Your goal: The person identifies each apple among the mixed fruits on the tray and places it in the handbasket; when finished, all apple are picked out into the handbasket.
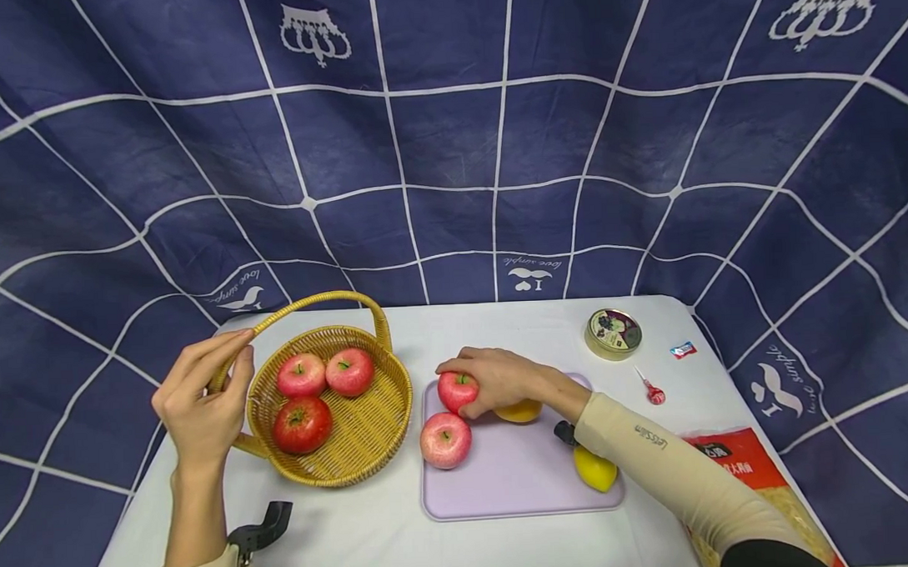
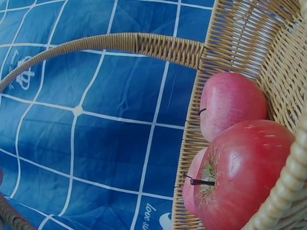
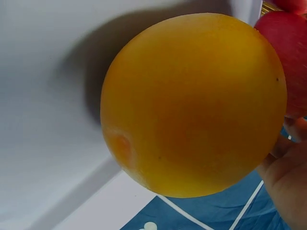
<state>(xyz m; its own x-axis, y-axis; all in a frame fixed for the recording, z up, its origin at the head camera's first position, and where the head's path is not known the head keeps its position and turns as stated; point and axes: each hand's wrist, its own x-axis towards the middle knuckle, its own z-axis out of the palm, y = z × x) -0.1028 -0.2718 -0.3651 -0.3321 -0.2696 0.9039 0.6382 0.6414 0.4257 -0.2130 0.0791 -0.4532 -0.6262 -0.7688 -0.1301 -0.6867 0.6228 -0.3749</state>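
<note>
Both arms reach forward in pale sleeves, the right one with a dark cuff near the elbow. The left hand (image 1: 201, 391) is raised on an upright forearm, its fingers bent and gathered toward the thumb. The right hand (image 1: 493, 380) lies low and palm down, its fingers curled over, the arm stretched out at a slant.

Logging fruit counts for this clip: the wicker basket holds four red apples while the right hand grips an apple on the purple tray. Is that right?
Not quite. The head view shows three red apples in the wicker basket, not four. The rest stands: the right hand grips an apple on the purple tray.
</note>
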